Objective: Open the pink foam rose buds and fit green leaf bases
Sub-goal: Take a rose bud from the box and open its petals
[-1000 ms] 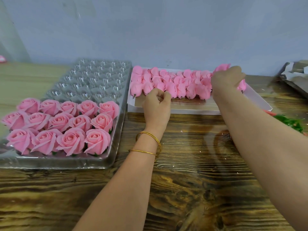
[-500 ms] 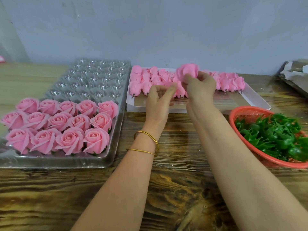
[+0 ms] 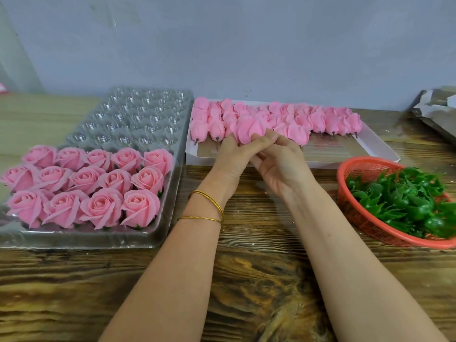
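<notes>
Just above the middle of the frame, both hands meet on one pink bud (image 3: 249, 129). The left hand (image 3: 233, 156) curls its fingers round the bud from the left, and the right hand (image 3: 280, 164) pinches its petals from the right. Neither hand has anything else in it. The bud is held over the near edge of the white box (image 3: 328, 148), in front of the rows of closed buds (image 3: 318, 119) lying there.

The foam looks thin and soft, so the chief risk is a petal tearing or creasing if the fingers peel too hard or too far at once. The bud also hangs close above its neighbours, and a careless turn of the wrist could knock them out of their rows. No leaf base is in hand yet, so one hand will have to let go to reach the lower right. A loose hold then could let the half-opened petals fold shut.

Counted: fourteen opened roses (image 3: 116, 180) sit in the clear tray (image 3: 138, 114) at left — five, five and four, row by row. The cups behind them stand bare. The closed buds overlap too much for a sure count, perhaps two dozen or more. There is one red basket (image 3: 344, 176) at right, heaped with green leaf bases (image 3: 404, 196) — too tangled to number. Two bangles (image 3: 209, 201) circle the left wrist.
</notes>
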`<act>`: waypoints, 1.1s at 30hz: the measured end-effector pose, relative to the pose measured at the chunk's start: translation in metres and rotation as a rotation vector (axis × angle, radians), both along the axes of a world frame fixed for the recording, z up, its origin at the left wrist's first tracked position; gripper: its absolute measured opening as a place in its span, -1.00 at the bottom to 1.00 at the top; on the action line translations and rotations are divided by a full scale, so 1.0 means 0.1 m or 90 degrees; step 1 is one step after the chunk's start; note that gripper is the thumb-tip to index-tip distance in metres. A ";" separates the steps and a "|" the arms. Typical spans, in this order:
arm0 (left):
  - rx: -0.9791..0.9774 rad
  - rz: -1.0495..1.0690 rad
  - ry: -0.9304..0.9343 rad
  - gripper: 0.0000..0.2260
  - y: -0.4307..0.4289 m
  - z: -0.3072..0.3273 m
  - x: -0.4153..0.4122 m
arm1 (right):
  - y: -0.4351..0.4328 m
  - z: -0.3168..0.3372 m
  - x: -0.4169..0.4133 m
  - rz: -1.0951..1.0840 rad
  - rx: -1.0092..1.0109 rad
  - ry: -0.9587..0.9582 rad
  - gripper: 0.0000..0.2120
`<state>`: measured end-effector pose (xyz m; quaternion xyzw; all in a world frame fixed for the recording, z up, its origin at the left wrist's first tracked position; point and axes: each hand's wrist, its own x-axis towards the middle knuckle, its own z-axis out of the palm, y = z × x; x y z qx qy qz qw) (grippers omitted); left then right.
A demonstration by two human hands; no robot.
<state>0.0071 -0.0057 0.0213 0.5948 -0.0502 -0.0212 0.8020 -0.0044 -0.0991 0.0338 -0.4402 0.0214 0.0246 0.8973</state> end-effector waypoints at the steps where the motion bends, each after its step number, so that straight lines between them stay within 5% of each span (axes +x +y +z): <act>1: -0.001 0.007 -0.002 -0.69 0.00 -0.01 0.00 | -0.01 -0.01 -0.01 0.018 -0.010 -0.011 -0.83; 6: 0.025 0.033 -0.009 -0.79 0.02 -0.01 0.01 | -0.05 -0.03 -0.05 0.072 -0.053 -0.023 -0.72; 14: 0.071 0.083 -0.030 -0.94 0.03 -0.07 0.04 | -0.14 0.00 -0.05 0.105 -0.170 0.000 -0.81; 16: 0.106 0.111 -0.050 -0.89 0.04 -0.08 0.04 | -0.16 0.01 -0.04 0.077 -0.189 0.030 -0.88; 21: 0.201 0.106 -0.144 -0.88 0.01 -0.08 0.01 | -0.15 -0.02 0.00 -0.043 -0.306 0.016 -0.59; 27: 0.279 0.094 -0.179 -0.81 -0.02 -0.08 0.00 | -0.09 -0.05 0.00 -0.082 -0.415 0.004 -0.48; 30: 0.313 0.098 -0.188 -0.69 -0.04 -0.08 0.00 | -0.09 -0.07 0.00 -0.075 -0.425 0.001 -0.50; 33: 0.284 0.114 -0.179 -0.78 -0.03 -0.07 0.00 | -0.10 -0.07 -0.01 -0.073 -0.393 -0.010 -0.53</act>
